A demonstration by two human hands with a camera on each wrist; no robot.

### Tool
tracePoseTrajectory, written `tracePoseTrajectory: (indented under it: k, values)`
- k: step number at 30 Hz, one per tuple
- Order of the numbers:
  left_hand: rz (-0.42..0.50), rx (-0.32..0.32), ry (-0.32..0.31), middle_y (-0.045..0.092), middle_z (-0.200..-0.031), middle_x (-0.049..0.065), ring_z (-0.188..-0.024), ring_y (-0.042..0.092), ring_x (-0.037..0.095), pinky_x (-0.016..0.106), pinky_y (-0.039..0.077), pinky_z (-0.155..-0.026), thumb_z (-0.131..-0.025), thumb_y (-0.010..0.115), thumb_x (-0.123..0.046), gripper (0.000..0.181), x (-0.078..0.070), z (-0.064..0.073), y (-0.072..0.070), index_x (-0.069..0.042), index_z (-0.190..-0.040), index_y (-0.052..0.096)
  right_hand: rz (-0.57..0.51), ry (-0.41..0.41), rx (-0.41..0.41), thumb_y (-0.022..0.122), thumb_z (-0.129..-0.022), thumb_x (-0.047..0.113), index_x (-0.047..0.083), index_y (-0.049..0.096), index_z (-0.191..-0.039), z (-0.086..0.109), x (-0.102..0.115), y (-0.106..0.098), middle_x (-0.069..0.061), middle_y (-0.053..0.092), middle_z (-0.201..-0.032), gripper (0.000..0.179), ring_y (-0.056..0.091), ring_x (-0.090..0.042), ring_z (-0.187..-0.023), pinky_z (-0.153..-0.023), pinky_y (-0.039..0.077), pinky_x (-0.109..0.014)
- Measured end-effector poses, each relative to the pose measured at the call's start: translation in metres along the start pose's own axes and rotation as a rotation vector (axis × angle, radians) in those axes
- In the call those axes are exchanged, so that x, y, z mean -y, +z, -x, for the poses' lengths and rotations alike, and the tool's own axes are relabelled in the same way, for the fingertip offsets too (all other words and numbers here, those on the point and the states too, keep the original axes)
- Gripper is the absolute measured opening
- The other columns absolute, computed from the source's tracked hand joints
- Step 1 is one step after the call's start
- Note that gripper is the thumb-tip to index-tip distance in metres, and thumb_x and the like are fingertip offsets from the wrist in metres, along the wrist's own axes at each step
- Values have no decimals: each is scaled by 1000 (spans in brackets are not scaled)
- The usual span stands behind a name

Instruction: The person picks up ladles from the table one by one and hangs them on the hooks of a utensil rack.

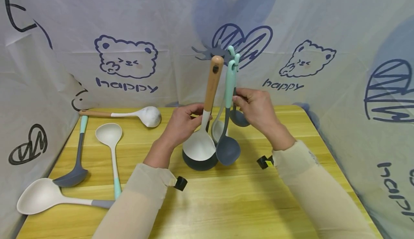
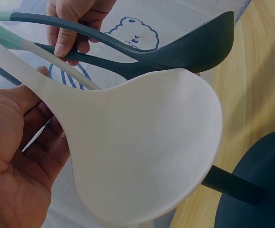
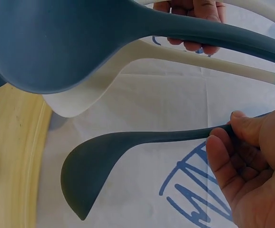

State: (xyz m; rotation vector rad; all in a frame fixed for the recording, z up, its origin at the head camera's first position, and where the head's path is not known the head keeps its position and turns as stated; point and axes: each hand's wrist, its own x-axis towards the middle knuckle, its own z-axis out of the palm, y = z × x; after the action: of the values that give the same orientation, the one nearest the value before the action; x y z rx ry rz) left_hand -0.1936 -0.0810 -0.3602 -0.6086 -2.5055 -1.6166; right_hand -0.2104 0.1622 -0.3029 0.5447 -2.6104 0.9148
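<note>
Wooden table [image 1: 226, 210], left hand [image 1: 180, 125] in grip round utensil stand [image 1: 200, 165], right hand [image 1: 258, 109] in pinch on dark ladle [image 3: 99, 164].

The dark rack [image 1: 198, 165] stands upright on my feed; I see a white, wood-handled ladle [image 1: 199, 144] slanting bowl-down at its front and, to its right, a mint-handled slate ladle [image 3: 99, 159], bowl lowest.

Behind and beside your yellow wood-grained table [image 1: 207, 203], you see pale cloth [image 1: 181, 12] bearing line-drawn bears [image 1: 127, 57], hatched hearts [image 1: 257, 45] and "happy" lettering [image 1: 127, 85].
</note>
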Motion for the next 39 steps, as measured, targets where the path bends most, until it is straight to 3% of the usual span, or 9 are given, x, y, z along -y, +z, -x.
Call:
tracePoseTrajectory:
  k: [9, 17, 20, 23, 27, 29, 34, 39]
  values:
    - [-27, -2, -1, 80, -108, 6, -106, 74, 22, 41, 61, -82, -101, 73, -18, 22, 0, -1, 0, -13, -122, 79, -61, 62, 46, 66, -106, 13, 5, 79, -117, -2, 4, 5, -11, 79, -97, 19, 75, -25, -82, -74, 64, -41]
    - [-19, 1, -23, 79, -109, 8, -107, 74, 23, 40, 63, -88, -98, 77, -18, 25, -1, -3, -1, -12, -123, 79, -69, 84, 47, 67, -104, 12, 4, 78, -120, 1, 5, 5, -12, 79, -101, 21, 70, -25, -83, -75, 58, -41]
    - [-12, 1, -22, 79, -109, 9, -108, 74, 24, 39, 63, -90, -98, 77, -19, 26, -1, -3, -2, -11, -123, 79, -104, 113, -10, 67, -105, 18, 5, 78, -119, 8, 9, 4, -10, 78, -97, 22, 68, -23, -81, -72, 57, -38]
    - [2, 6, -19, 79, -110, 8, -108, 74, 23, 38, 63, -91, -98, 77, -18, 26, -1, -3, -2, -12, -124, 79, -167, 117, -183, 66, -106, 22, 5, 79, -113, 19, 15, 4, -8, 73, -87, 22, 62, -19, -74, -65, 52, -28]
    - [3, 23, -19, 79, -115, 8, -112, 73, 23, 42, 61, -96, -101, 74, -17, 29, -2, 0, -5, -14, -129, 77, -248, -28, -483, 68, -104, 17, 0, 77, -102, 38, 30, 9, -11, 70, -80, 20, 56, -15, -69, -63, 45, -18]
    - [1, 31, -25, 78, -119, 8, -114, 72, 24, 46, 60, -98, -102, 71, -17, 31, -2, 2, -7, -15, -133, 74, -267, -144, -551, 69, -102, 12, -4, 76, -98, 45, 39, 12, -14, 71, -81, 17, 58, -15, -69, -66, 47, -16]
    - [27, 29, -38, 75, -128, 7, -119, 70, 24, 48, 59, -99, -105, 68, -20, 35, -1, 9, -9, -17, -140, 70, -220, -335, -495, 71, -98, 5, -4, 76, -97, 56, 57, 26, -15, 75, -86, 11, 68, -19, -69, -66, 57, -20]
    - [89, 10, -45, 72, -134, 8, -118, 71, 25, 44, 60, -99, -110, 60, -22, 33, 0, 15, -8, -14, -141, 68, -35, -381, -469, 72, -96, 3, -4, 77, -97, 61, 64, 38, -15, 75, -83, 9, 69, -21, -64, -56, 60, -32]
